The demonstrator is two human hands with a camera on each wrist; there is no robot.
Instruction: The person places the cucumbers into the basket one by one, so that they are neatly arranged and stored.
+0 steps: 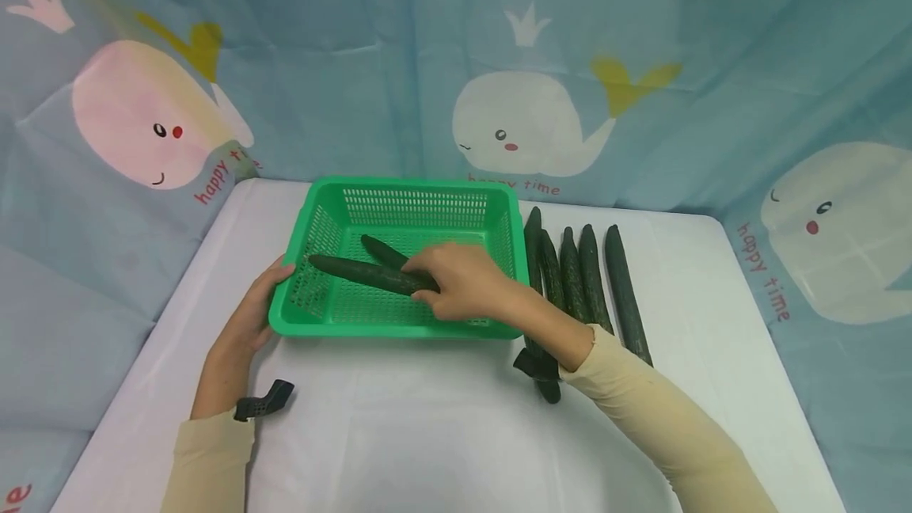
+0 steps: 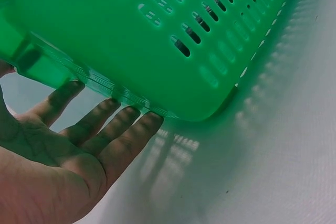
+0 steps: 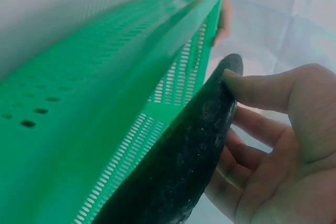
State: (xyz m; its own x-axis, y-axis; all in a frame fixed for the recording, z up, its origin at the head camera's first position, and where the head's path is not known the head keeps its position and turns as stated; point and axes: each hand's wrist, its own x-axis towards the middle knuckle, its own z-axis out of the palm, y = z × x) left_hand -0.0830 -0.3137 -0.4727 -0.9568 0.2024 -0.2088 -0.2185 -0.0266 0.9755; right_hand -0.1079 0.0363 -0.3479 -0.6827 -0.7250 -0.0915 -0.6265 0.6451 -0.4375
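Observation:
A green plastic basket (image 1: pixel 399 331) with slotted walls stands on the white table. My right hand (image 1: pixel 463 282) grips a dark green cucumber (image 1: pixel 359 271) near its right end, holding it slanted over the basket. In the right wrist view the thumb presses one side of that cucumber (image 3: pixel 184 150), with the fingers on the other. A second cucumber (image 1: pixel 381 250) lies inside, partly hidden behind the held one and the hand. At the basket's left side, my left hand (image 1: pixel 255 307) holds the rim, thumb on top. Its fingers touch the outer wall in the left wrist view.
Several more cucumbers (image 1: pixel 590 275) lie lengthwise on the table right of the basket, partly covered by my right forearm. A wrist camera (image 1: pixel 265 400) sits on my left wrist. Behind the table (image 1: pixel 427 418) hangs a blue curtain (image 1: pixel 342 101) printed with whales.

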